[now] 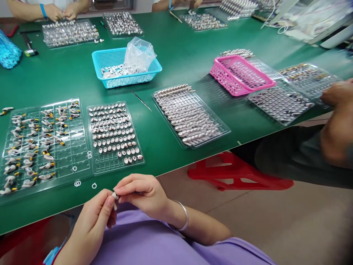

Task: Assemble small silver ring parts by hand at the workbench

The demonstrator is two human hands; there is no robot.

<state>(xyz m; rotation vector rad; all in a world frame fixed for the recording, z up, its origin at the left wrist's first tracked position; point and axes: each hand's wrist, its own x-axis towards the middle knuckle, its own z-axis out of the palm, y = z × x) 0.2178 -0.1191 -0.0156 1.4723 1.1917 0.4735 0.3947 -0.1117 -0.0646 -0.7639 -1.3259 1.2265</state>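
Observation:
Between my two hands, in front of the table edge, is a small white earbud housing (115, 197), its stem pointing down. My left hand (95, 217) pinches it between thumb and fingers. The fingertips of my right hand (143, 191) close on its upper end; fingers cover much of it. On the table ahead lies a clear tray of earbud parts with yellow tips (30, 143). Beside it stands a clear tray of small oval shells (114, 136), its lower left cells bare. Small white rings (94, 186) lie near the table edge.
Tweezers (141, 101) lie beside a tray of white stems (190, 116). Behind are a blue basket (127, 79) with white pieces and a plastic bag, and a pink basket (230, 79). A co-worker's blurred hand (338, 95) is at right; other people's hands (62, 11) work across the table. A red stool (237, 173) stands below.

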